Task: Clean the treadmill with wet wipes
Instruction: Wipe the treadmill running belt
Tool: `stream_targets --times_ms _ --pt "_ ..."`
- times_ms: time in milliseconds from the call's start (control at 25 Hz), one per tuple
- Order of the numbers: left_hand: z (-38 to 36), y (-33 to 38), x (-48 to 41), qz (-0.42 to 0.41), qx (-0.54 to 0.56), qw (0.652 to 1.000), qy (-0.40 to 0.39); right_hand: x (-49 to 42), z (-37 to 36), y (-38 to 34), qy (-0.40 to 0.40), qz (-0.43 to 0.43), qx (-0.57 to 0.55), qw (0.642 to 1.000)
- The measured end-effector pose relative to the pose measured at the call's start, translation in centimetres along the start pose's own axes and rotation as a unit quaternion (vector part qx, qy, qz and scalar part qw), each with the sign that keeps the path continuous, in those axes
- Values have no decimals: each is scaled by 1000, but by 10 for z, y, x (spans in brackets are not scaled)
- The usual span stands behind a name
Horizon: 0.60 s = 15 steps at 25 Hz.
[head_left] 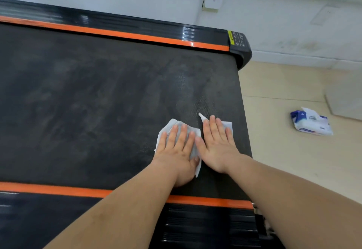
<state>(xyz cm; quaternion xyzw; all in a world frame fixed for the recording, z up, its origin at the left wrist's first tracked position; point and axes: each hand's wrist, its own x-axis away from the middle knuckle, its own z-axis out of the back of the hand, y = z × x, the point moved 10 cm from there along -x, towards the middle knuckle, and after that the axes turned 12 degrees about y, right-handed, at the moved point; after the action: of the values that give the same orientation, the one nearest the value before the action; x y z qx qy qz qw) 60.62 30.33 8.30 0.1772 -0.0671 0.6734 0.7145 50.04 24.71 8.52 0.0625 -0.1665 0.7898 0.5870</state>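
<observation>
Black and wide, the treadmill [98, 101] filled most of the view. Its belt was smeared with grey, dusty marks, and an orange stripe [117, 33] ran along each long side. The treadmill's left part was cut off.

Near the treadmill's right end, the left hand [176, 150] and the right hand [217, 146] lay flat on the belt, side by side, fingers straight and pressing down.

On the floor to the right of the treadmill lay a blue and white pack of wipes [311, 123]. A white bit stuck up from its top.

Under the hands were the left wipe [166, 128] and the right wipe [227, 125], both white and mostly hidden.
</observation>
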Motion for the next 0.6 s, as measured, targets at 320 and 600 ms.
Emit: stream_targets --times_ms 320,600 --pt "48 -21 -63 46 21 992 113 -30 92 14 253 56 -127 957" --pt "93 -23 -38 7 -76 953 293 -19 59 19 190 92 -67 975"
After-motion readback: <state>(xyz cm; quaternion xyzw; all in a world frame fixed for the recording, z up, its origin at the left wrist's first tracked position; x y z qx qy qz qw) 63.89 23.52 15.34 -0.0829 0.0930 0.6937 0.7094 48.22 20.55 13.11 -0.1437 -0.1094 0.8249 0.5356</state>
